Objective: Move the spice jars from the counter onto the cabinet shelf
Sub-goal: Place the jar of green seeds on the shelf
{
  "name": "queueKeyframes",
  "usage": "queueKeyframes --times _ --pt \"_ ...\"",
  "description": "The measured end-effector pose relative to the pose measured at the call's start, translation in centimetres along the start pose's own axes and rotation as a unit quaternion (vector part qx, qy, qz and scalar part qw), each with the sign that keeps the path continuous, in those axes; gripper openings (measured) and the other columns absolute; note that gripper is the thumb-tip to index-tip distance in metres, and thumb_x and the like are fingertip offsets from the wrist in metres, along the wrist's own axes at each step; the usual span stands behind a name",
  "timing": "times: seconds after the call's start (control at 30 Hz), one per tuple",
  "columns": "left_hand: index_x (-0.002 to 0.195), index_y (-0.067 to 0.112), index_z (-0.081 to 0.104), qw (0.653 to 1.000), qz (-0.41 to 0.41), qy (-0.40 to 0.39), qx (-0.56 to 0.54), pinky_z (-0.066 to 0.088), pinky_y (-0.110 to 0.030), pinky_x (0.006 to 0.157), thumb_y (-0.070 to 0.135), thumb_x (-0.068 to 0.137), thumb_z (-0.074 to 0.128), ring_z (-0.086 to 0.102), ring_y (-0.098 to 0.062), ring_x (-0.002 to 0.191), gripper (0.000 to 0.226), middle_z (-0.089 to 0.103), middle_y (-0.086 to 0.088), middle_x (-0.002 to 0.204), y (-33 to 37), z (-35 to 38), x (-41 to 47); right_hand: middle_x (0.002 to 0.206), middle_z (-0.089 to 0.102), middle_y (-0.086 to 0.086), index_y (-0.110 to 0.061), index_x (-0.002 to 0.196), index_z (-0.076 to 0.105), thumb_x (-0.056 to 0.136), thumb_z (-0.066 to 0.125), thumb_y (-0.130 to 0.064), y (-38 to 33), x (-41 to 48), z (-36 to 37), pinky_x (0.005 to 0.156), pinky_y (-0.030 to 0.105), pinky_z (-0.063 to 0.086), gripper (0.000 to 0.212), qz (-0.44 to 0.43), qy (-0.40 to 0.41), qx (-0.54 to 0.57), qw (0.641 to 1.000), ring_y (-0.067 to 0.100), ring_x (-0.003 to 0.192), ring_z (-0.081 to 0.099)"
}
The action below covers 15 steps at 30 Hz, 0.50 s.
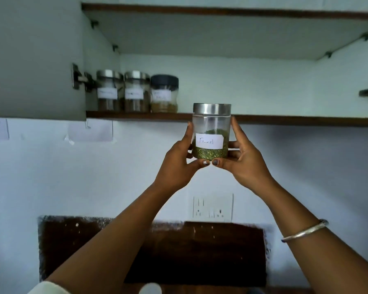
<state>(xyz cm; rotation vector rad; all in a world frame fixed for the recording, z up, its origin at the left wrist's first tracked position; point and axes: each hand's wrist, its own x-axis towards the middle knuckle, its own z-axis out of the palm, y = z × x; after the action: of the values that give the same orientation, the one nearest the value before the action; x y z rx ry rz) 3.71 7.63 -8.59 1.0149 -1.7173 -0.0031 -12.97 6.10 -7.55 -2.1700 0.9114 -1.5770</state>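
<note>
In the head view, the only one I have, both arms reach upward with the fennel jar (210, 132) held between the hands. My left hand (180, 164) wraps its left side and my right hand (245, 164) its right side. Fingers of both curl round the glass and the two thumbs meet under the base, so both hands grip the jar and share it evenly, neither nearer than the other. A bangle (304, 231) sits on the right wrist.

The jar stands upright, its long axis vertical, its steel lid (211, 108) on top and its label facing me. The cabinet shelf (285, 120) lies above and beyond the hands. The lid overlaps the shelf's front edge in the picture, but the base hangs clearly below that edge, so I judge the jar must rise further before it can go forward onto the board.

Up and to the left of my left hand, three jars already stand in a row on the shelf: two steel-lidded ones (109, 91) (136, 92) and a black-lidded one (164, 94). The black-lidded jar is nearest the hands. The shelf directly above the hands and off to the right of my right hand holds nothing I can see, which looks like the natural landing spot, just beside that black-lidded jar.
</note>
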Motion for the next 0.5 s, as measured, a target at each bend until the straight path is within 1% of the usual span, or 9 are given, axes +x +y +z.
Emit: queueKeyframes --times 0.07,0.1,0.17,0.2,0.27,0.33,0.37,0.43,0.5 --pt "0.149 0.028 0.010 0.999 0.014 0.030 0.005 0.040 0.002 0.070 0.018 0.082 0.070 0.054 -0.008 0.095 0.091 0.056 0.006 0.116 0.4 -0.5 2.6 0.130 0.054 0.005 -0.037 0.148 0.009 0.076 0.074 -0.007 -0.6 2.7 -0.2 0.086 0.020 0.047 0.102 -0.021 0.014 -0.023 0.999 0.012 0.107 0.057" --pt "0.150 0.027 0.013 0.999 0.013 0.048 -0.001 0.039 0.004 0.068 0.017 0.081 0.071 0.054 -0.007 0.094 0.090 0.057 0.006 0.116 0.6 -0.7 3.9 0.133 0.053 0.003 -0.036 0.149 0.009 0.078 0.073 -0.009 -0.9 4.1 -0.3 0.086 0.018 0.044 0.099 -0.033 0.019 -0.037 0.999 0.009 0.107 0.055" --pt "0.149 0.024 0.021 0.996 0.005 0.083 -0.017 0.040 0.002 0.066 0.017 0.081 0.072 0.055 -0.007 0.091 0.085 0.062 0.003 0.119 1.0 -0.9 6.2 0.134 0.054 0.002 -0.034 0.149 0.011 0.082 0.070 -0.014 -1.3 6.4 -0.4 0.087 0.017 0.040 0.091 -0.054 0.025 -0.062 0.996 0.007 0.107 0.053" --pt "0.147 0.022 0.025 0.995 0.007 0.096 -0.018 0.041 -0.001 0.067 0.017 0.081 0.071 0.056 -0.006 0.090 0.081 0.063 0.002 0.118 1.2 -1.0 7.3 0.133 0.056 0.002 -0.034 0.149 0.012 0.084 0.068 -0.016 -1.3 7.6 -0.5 0.087 0.017 0.039 0.088 -0.059 0.030 -0.074 0.995 0.008 0.106 0.055" --pt "0.144 0.021 0.032 0.994 0.019 0.111 -0.015 0.045 -0.014 0.076 0.017 0.080 0.072 0.058 -0.007 0.091 0.075 0.064 0.002 0.116 1.1 -1.0 8.9 0.135 0.056 0.003 -0.035 0.149 0.012 0.085 0.068 -0.019 -1.0 9.4 -0.3 0.088 0.018 0.039 0.087 -0.053 0.042 -0.091 0.994 0.014 0.111 0.057" --pt "0.141 0.022 0.037 0.992 0.022 0.121 -0.005 0.050 -0.023 0.081 0.014 0.080 0.072 0.061 -0.010 0.095 0.070 0.065 0.001 0.117 0.6 -0.8 10.2 0.138 0.053 0.004 -0.034 0.150 0.010 0.085 0.067 -0.022 -0.5 10.8 0.1 0.092 0.023 0.039 0.087 -0.042 0.051 -0.109 0.992 0.021 0.122 0.054" --pt "0.139 0.021 0.038 0.992 0.017 0.123 0.004 0.052 -0.027 0.083 0.014 0.080 0.072 0.062 -0.012 0.098 0.068 0.065 -0.001 0.118 0.1 -0.7 10.8 0.138 0.053 0.004 -0.033 0.150 0.009 0.085 0.067 -0.024 -0.1 11.4 0.4 0.095 0.027 0.041 0.087 -0.038 0.054 -0.121 0.990 0.023 0.123 0.053" --pt "0.137 0.018 0.039 0.992 0.008 0.123 0.014 0.055 -0.033 0.086 0.015 0.080 0.073 0.064 -0.016 0.103 0.067 0.065 -0.003 0.119 -0.9 -0.3 11.6 0.138 0.053 0.003 -0.033 0.150 0.010 0.085 0.067 -0.026 0.6 12.3 0.9 0.097 0.033 0.044 0.087 -0.033 0.056 -0.141 0.988 0.025 0.120 0.056" --pt "0.136 0.015 0.039 0.992 -0.002 0.122 0.015 0.055 -0.036 0.088 0.016 0.080 0.073 0.064 -0.019 0.105 0.066 0.064 -0.007 0.121 -1.9 0.0 12.1 0.139 0.053 0.002 -0.035 0.149 0.009 0.085 0.066 -0.029 1.2 13.0 1.4 0.096 0.036 0.046 0.086 -0.036 0.052 -0.157 0.985 0.024 0.115 0.059"
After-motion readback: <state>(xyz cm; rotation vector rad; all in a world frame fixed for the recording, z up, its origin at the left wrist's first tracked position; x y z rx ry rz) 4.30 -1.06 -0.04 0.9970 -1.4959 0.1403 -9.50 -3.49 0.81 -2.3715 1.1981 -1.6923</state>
